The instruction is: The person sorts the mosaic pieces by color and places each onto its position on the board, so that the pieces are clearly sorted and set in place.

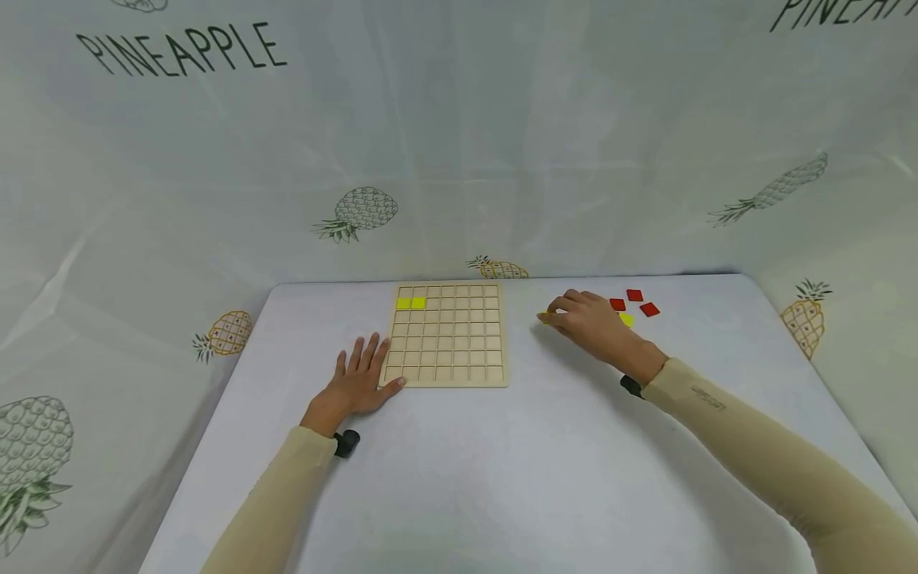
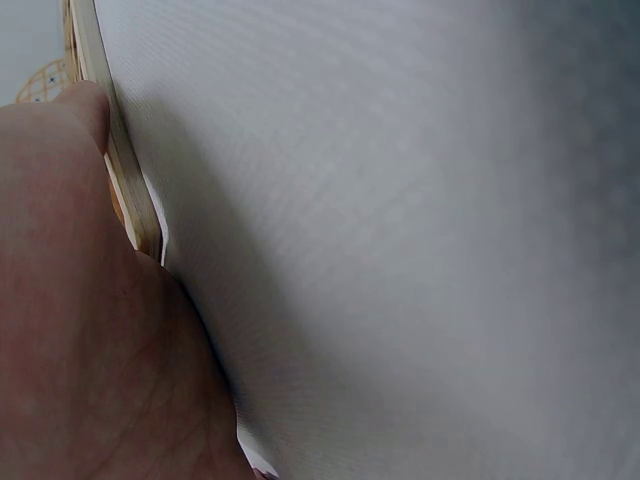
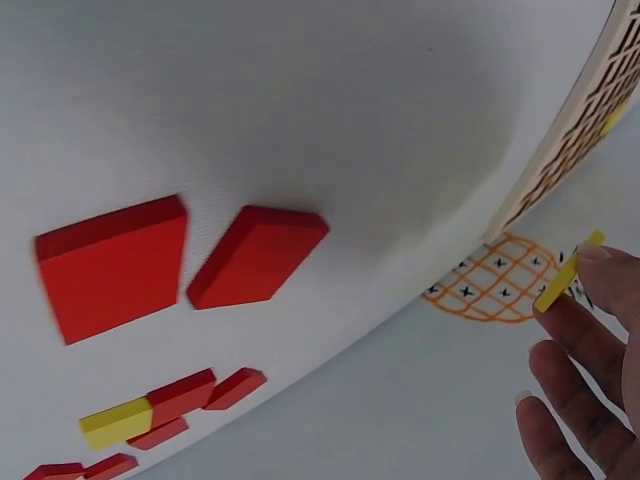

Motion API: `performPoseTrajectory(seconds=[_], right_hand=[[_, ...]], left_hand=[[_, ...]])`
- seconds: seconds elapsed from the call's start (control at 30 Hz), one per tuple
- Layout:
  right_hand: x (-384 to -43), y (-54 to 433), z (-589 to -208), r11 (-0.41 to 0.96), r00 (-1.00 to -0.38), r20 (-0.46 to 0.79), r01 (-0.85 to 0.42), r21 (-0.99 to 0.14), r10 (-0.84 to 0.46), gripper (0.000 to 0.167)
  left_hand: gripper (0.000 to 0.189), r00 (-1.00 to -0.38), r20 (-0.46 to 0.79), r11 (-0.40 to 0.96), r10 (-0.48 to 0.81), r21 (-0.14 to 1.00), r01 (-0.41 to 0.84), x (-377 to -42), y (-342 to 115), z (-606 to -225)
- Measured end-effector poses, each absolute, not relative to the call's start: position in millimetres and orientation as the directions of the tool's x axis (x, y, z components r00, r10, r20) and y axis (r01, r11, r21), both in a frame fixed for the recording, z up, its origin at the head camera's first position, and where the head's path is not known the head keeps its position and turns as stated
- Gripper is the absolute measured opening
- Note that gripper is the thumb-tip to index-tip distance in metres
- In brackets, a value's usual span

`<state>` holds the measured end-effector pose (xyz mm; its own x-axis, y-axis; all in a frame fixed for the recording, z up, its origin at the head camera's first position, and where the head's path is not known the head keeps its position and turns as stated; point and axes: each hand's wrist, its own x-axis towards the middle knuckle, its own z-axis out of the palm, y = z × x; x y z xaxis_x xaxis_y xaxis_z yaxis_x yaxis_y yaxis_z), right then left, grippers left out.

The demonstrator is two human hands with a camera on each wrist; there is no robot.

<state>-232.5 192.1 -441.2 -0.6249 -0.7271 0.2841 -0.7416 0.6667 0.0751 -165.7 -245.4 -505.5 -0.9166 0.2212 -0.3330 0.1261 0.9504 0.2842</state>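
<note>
My right hand [image 1: 590, 325] is raised over the table, to the right of the wooden grid board [image 1: 452, 341]. Its thumb and forefinger pinch a thin yellow square tile [image 3: 570, 272], seen nearly edge-on in the right wrist view. Spread flat at the board's lower left corner, my left hand [image 1: 355, 388] rests with straight fingers along the frame, its thumb at the bottom edge. Two yellow tiles [image 1: 404, 303] sit side by side in the board's second row, at the left end. The left wrist view shows the palm [image 2: 70, 300] against the board's edge.
Several red tiles [image 1: 634, 295] lie loose on the white table [image 1: 459, 478] beyond the right hand. Among them is a loose yellow tile [image 3: 117, 423]. A pineapple-print cloth [image 1: 459, 143] hangs behind the table's far edge.
</note>
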Motion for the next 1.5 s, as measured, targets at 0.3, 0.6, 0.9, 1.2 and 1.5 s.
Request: performPoseTrajectory(seconds=[0.3,0.6,0.9,1.2,1.5], right_hand=[[-240,165,-440,0.664,-0.622,0.264,-0.739,0.114,-0.738,0.039],[-247,135,-439,0.651,-0.607,0.271,-0.750,0.117,-0.747,0.034],[-257,111,-443,0.639,-0.587,0.310,-0.763,0.099,-0.748,0.025],[-267,91,-446,0.626,-0.560,0.346,-0.771,0.117,-0.753,0.023],[-272,76,-448,0.592,-0.524,0.337,-0.793,0.142,-0.782,0.025]], left_hand=[[0.092,-0.919,-0.326,0.949,0.222,0.289,0.126,-165,-245,-505],[0.093,-0.912,-0.349,0.955,0.215,0.269,0.123,-165,-245,-502],[0.094,-0.908,-0.363,0.959,0.207,0.261,0.114,-163,-242,-497],[0.093,-0.911,-0.356,0.960,0.207,0.252,0.120,-166,-244,-503],[0.093,-0.907,-0.368,0.960,0.205,0.257,0.113,-167,-245,-503]])
